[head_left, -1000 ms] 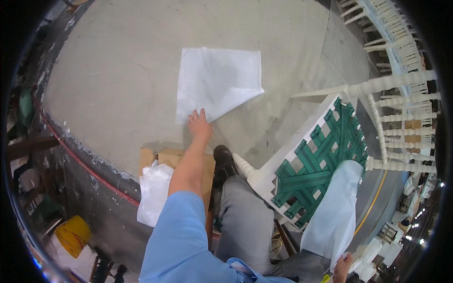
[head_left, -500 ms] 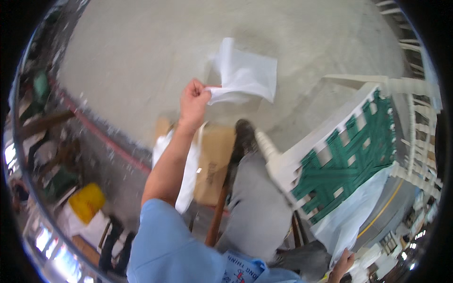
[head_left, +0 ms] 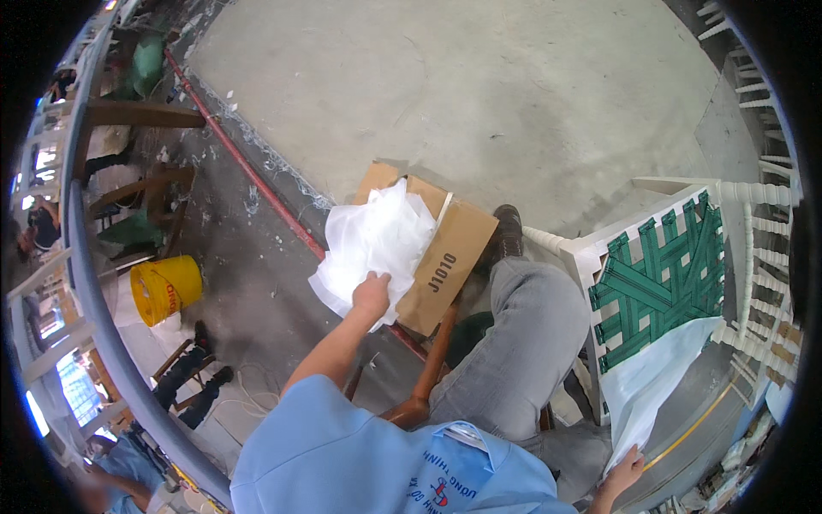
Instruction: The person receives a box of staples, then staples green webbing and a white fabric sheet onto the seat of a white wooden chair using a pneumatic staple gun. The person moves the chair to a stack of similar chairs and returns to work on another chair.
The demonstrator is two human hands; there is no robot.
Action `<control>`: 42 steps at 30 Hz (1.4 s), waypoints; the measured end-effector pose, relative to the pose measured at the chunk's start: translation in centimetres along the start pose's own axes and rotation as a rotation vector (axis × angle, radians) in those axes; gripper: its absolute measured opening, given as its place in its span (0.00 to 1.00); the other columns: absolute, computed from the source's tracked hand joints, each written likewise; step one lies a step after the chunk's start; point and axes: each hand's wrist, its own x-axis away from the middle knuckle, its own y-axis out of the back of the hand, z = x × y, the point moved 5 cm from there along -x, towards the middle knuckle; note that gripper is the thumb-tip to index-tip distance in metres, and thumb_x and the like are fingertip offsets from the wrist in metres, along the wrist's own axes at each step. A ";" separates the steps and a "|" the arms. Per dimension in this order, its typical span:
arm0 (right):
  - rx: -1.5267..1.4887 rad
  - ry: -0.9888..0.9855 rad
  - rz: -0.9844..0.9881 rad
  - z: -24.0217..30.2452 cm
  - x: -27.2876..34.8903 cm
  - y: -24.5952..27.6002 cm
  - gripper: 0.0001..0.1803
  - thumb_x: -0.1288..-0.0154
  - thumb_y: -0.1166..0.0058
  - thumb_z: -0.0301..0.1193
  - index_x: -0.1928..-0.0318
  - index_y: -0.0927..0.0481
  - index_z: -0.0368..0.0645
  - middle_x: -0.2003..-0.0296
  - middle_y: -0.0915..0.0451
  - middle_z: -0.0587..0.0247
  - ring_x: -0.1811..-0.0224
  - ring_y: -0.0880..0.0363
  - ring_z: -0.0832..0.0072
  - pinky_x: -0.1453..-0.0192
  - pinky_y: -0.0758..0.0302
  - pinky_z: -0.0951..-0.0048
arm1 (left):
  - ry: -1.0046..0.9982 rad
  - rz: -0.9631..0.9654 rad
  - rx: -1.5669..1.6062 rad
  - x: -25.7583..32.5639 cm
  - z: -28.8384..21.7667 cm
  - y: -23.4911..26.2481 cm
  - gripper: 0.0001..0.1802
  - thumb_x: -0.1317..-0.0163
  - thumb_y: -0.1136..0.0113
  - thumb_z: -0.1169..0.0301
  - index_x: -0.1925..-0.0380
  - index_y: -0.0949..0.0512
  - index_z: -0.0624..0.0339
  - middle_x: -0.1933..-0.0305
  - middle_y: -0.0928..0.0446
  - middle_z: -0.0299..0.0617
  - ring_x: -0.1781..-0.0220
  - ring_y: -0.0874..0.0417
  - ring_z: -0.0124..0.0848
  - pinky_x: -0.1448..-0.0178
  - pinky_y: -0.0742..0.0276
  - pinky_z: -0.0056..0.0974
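Note:
A loose pile of thin white fabric-like sheets (head_left: 377, 236) lies on a brown cardboard box (head_left: 454, 257), spilling over its left side. My left hand (head_left: 372, 294) is closed at the near edge of the pile, its fingers pinching a white sheet. At the lower right, my right hand (head_left: 629, 465) pinches the near end of another white sheet (head_left: 648, 385). That sheet stretches up along the near side of a white-framed chair seat (head_left: 595, 257) strung with woven green webbing (head_left: 659, 278). The webbing has open gaps between its bands.
My grey-trousered leg (head_left: 522, 351) lies between box and chair, beside a brown wooden leg (head_left: 437, 355). A red pipe (head_left: 257, 176) runs along the floor. A yellow bucket (head_left: 167, 289) stands left, near another person's legs (head_left: 184, 377). White turned spindles (head_left: 762, 193) line the right.
My left hand has come back from over the floor ahead, where it held a white sheet, to the pile on the box. My right hand still holds its sheet. The view has shifted left.

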 end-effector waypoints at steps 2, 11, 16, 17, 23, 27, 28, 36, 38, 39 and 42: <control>0.089 0.043 -0.011 0.7 0.4 0.3 0.28 0.24 0.40 0.42 0.53 0.21 0.19 0.60 0.15 0.42 0.60 0.21 0.63 0.49 0.23 0.59 | -0.034 -0.106 0.099 -1.2 -1.8 -1.4 0.22 0.35 0.44 0.75 0.41 0.18 0.55 0.48 0.19 0.58 0.46 0.14 0.57 0.42 0.17 0.56; 0.181 0.129 -0.056 2.6 1.2 0.1 0.30 0.23 0.42 0.43 0.52 0.21 0.17 0.62 0.16 0.34 0.60 0.21 0.55 0.47 0.25 0.56 | 0.436 0.503 1.357 -7.3 -0.7 -5.7 0.14 0.32 0.44 0.65 0.53 0.15 0.57 0.50 0.14 0.41 0.50 0.15 0.40 0.42 0.19 0.48; 0.270 0.174 -0.066 4.8 1.5 -0.7 0.31 0.23 0.41 0.43 0.51 0.22 0.15 0.56 0.16 0.28 0.56 0.18 0.47 0.44 0.25 0.52 | 0.382 0.582 1.388 -7.9 -1.8 -7.7 0.25 0.26 0.51 0.52 0.43 0.19 0.58 0.40 0.16 0.43 0.40 0.18 0.40 0.35 0.23 0.45; 0.263 0.177 -0.056 5.1 1.6 -0.9 0.31 0.23 0.41 0.42 0.51 0.22 0.15 0.56 0.16 0.27 0.55 0.18 0.46 0.44 0.25 0.52 | 0.376 0.619 1.387 -7.9 -2.4 -7.6 0.27 0.26 0.52 0.51 0.39 0.21 0.59 0.38 0.18 0.44 0.37 0.19 0.41 0.34 0.24 0.45; 0.355 0.078 -0.088 1.8 0.7 1.7 0.31 0.24 0.41 0.42 0.48 0.22 0.15 0.56 0.16 0.25 0.54 0.17 0.46 0.44 0.25 0.53 | 0.150 0.277 1.156 -7.4 -7.7 -5.0 0.35 0.23 0.57 0.47 0.32 0.23 0.65 0.30 0.20 0.54 0.31 0.19 0.52 0.30 0.25 0.51; 0.336 0.068 0.018 3.0 1.5 -0.3 0.28 0.23 0.41 0.41 0.52 0.22 0.18 0.60 0.17 0.35 0.58 0.19 0.51 0.47 0.24 0.56 | 0.287 -0.082 0.537 -3.7 -3.5 -2.2 0.28 0.26 0.53 0.53 0.48 0.14 0.66 0.42 0.17 0.67 0.37 0.17 0.61 0.32 0.24 0.53; 0.308 0.088 0.004 2.9 1.8 -0.2 0.28 0.23 0.41 0.41 0.54 0.23 0.19 0.62 0.17 0.38 0.60 0.21 0.53 0.48 0.24 0.57 | 0.301 -0.101 0.538 -2.8 -3.3 -1.5 0.27 0.27 0.52 0.55 0.48 0.14 0.66 0.43 0.16 0.66 0.38 0.17 0.60 0.33 0.23 0.54; -0.328 0.048 -0.054 -1.4 3.9 0.8 0.16 0.24 0.39 0.33 0.57 0.23 0.28 0.62 0.17 0.54 0.58 0.21 0.72 0.51 0.23 0.65 | -0.021 -0.590 0.531 2.9 -6.3 6.2 0.19 0.28 0.40 0.63 0.45 0.16 0.63 0.48 0.14 0.54 0.48 0.13 0.48 0.38 0.20 0.49; -0.232 0.025 0.008 -0.6 2.9 1.5 0.13 0.24 0.39 0.31 0.52 0.19 0.31 0.59 0.15 0.57 0.53 0.18 0.75 0.49 0.21 0.67 | -0.239 -0.574 0.846 3.1 -10.4 10.0 0.17 0.24 0.41 0.66 0.44 0.16 0.65 0.49 0.14 0.47 0.50 0.15 0.37 0.41 0.20 0.41; -0.296 0.036 0.019 1.3 2.8 0.3 0.15 0.25 0.38 0.33 0.47 0.18 0.33 0.56 0.13 0.54 0.52 0.17 0.71 0.46 0.22 0.66 | -0.361 -0.561 1.009 3.4 -12.8 12.7 0.16 0.22 0.42 0.68 0.44 0.17 0.66 0.49 0.14 0.44 0.52 0.16 0.31 0.42 0.20 0.36; 0.244 0.008 0.212 3.9 0.9 -1.7 0.42 0.30 0.37 0.57 0.34 0.21 0.30 0.39 0.18 0.32 0.34 0.20 0.41 0.29 0.27 0.52 | -0.722 -0.403 1.020 4.2 -25.5 20.6 0.21 0.22 0.40 0.67 0.36 0.22 0.68 0.48 0.15 0.45 0.52 0.17 0.28 0.43 0.21 0.34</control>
